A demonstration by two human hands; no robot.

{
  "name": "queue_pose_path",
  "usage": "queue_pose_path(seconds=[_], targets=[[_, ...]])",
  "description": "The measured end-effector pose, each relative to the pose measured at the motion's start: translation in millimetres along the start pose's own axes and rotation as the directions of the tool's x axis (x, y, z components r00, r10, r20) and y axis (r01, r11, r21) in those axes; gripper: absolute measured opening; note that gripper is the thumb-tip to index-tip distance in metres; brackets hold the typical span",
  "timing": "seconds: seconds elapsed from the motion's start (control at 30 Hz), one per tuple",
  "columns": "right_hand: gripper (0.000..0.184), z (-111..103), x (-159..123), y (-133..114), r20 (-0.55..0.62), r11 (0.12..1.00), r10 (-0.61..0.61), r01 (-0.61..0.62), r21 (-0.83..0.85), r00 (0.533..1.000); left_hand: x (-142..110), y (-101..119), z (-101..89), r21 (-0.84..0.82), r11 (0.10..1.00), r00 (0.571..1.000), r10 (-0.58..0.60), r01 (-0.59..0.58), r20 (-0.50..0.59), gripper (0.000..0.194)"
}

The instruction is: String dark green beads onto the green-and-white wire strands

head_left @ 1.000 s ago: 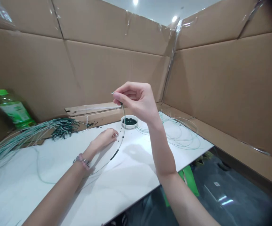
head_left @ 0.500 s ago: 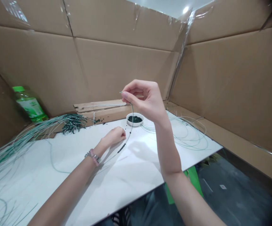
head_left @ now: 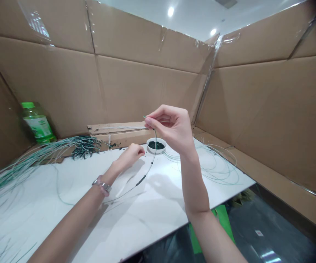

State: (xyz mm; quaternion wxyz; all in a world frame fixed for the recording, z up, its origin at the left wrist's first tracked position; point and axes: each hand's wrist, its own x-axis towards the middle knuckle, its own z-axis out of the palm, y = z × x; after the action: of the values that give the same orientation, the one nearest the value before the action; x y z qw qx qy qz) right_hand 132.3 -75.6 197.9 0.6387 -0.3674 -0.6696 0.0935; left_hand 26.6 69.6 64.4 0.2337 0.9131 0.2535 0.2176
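My right hand (head_left: 171, 128) is raised above the white table (head_left: 158, 212), pinching the upper end of a thin green wire (head_left: 154, 149). The wire hangs in a curve down to the table, with a short run of dark beads (head_left: 141, 180) threaded on it. My left hand (head_left: 130, 155) hovers low over the table with its fingers pinched together near the small white bowl of dark beads (head_left: 156, 145); what it holds is too small to see. A bracelet is on my left wrist.
A bundle of beaded green wires (head_left: 37, 153) fans across the table's left side. Loose coils of green wire (head_left: 215, 164) lie at the right. A green-capped bottle (head_left: 37, 124) stands at the back left. Cardboard walls (head_left: 147, 84) enclose the table.
My left hand has lifted a little and moved toward the bowl. My right hand stays raised with the wire. The camera has shifted slightly.
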Motion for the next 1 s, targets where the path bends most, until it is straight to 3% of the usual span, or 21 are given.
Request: queue_pose_path(seconds=[0.1,0.13,0.23,0.33,0.47,0.67,1.0], targets=[[0.010,0,-2,-2,-0.017,1.000,-0.018,0.018,0.000,1.000,-2,23,-36.1,-0.166,0.985,0.979,0.006,-0.041,-0.206,0.026],[0.009,1,-3,-4,-0.019,1.000,-0.027,0.027,0.000,0.999,-6,34,-46.9,-0.332,0.939,0.949,-0.019,-0.092,-0.316,0.026],[0.006,2,-7,-13,-0.018,0.998,-0.069,0.069,-0.014,0.997,-22,70,-68.8,-0.666,0.669,0.849,-0.099,-0.329,-0.519,0.023],[0.005,5,-13,-23,-0.008,0.993,-0.102,0.101,-0.058,0.995,-37,100,-75.3,-0.784,0.433,0.845,-0.087,-0.445,-0.528,0.021],[0.006,7,-22,-36,0.018,0.992,-0.100,0.101,-0.074,0.995,-46,115,-74.4,-0.840,0.287,0.872,-0.031,-0.460,-0.488,0.015],[0.009,6,-27,-42,0.019,0.992,-0.094,0.095,-0.082,0.995,-51,118,-74.8,-0.843,0.271,0.874,-0.015,-0.464,-0.486,0.013],[0.013,9,-28,-40,0.007,0.983,-0.142,0.142,-0.117,0.990,-56,121,-76.0,-0.797,0.403,0.867,-0.018,-0.449,-0.498,0.017]])
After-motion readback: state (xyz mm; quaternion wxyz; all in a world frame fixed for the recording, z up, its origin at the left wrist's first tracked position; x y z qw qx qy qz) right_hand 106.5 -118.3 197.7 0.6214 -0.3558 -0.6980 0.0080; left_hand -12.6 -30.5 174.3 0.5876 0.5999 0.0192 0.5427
